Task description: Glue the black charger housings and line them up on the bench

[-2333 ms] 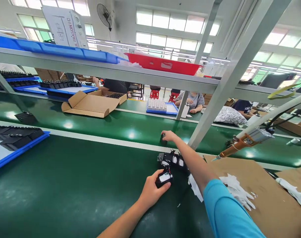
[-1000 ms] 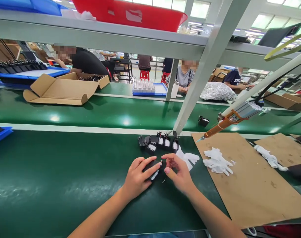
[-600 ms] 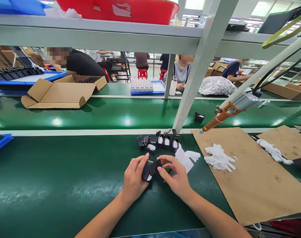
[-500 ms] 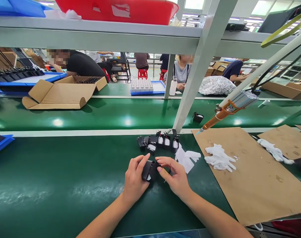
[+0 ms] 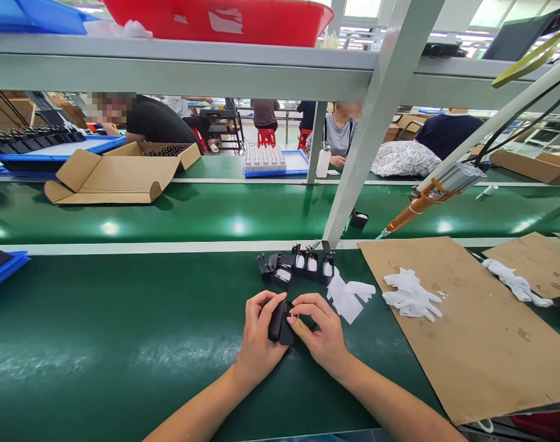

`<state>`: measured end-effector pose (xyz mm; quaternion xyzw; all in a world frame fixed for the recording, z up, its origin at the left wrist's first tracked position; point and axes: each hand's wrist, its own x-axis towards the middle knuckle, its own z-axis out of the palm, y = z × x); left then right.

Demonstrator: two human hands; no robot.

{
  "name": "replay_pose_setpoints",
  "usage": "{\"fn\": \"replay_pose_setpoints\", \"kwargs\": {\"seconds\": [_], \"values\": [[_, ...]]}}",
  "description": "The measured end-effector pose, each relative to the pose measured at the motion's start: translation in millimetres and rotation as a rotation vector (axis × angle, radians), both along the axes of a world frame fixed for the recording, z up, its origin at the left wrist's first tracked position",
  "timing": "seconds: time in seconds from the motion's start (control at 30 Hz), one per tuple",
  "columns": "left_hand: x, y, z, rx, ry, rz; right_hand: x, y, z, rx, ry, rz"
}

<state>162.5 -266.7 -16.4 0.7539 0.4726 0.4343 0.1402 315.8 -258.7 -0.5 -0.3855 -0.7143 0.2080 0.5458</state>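
Observation:
My left hand [image 5: 263,328] is wrapped round a black plastic adapter housing [image 5: 276,322], tilted just above the green bench. From the other side, the fingertips of my right hand [image 5: 320,331] close on the black end piece [image 5: 288,325] of this housing. A tiny light-coloured bit shows at those fingertips, too small to name. My fingers hide part of the housing, and its inside is out of sight. Just beyond my hands stands a group of several black housings [image 5: 299,264], some with white insides showing. White paper pieces [image 5: 349,296] lie to their right.
On the right, a brown cardboard sheet [image 5: 473,350] bears a white glove [image 5: 411,294]. An orange-tipped dispensing tool [image 5: 411,212] hangs above its far edge. A slanted metal post [image 5: 353,153] rises behind the housings. Across the green belt [image 5: 206,209] sits an open carton [image 5: 118,175].
The end piece has come up against the housing, and the white inside no longer shows. My hands have drawn closer together. A person at the back right has shifted.

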Motion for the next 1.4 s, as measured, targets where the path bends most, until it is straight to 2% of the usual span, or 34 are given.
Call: {"fn": "replay_pose_setpoints", "kwargs": {"seconds": [0.47, 0.9, 1.13, 1.4], "values": [[4, -3, -5.9, -0.048, -0.026, -0.022, -1, 1, -6.7, -0.084, 0.057, 0.062], [1, -4, -4.9, 0.074, -0.052, -0.083, 4, 5, -8.7, -0.35, 0.06, 0.288], [0, -5, -5.6, 0.028, -0.028, -0.107, 4, 4, -3.1, -0.355, 0.039, 0.245], [2, -2, -9.0, -0.082, -0.006, -0.108, 4, 5, -10.0, -0.347, -0.009, 0.148]]}}
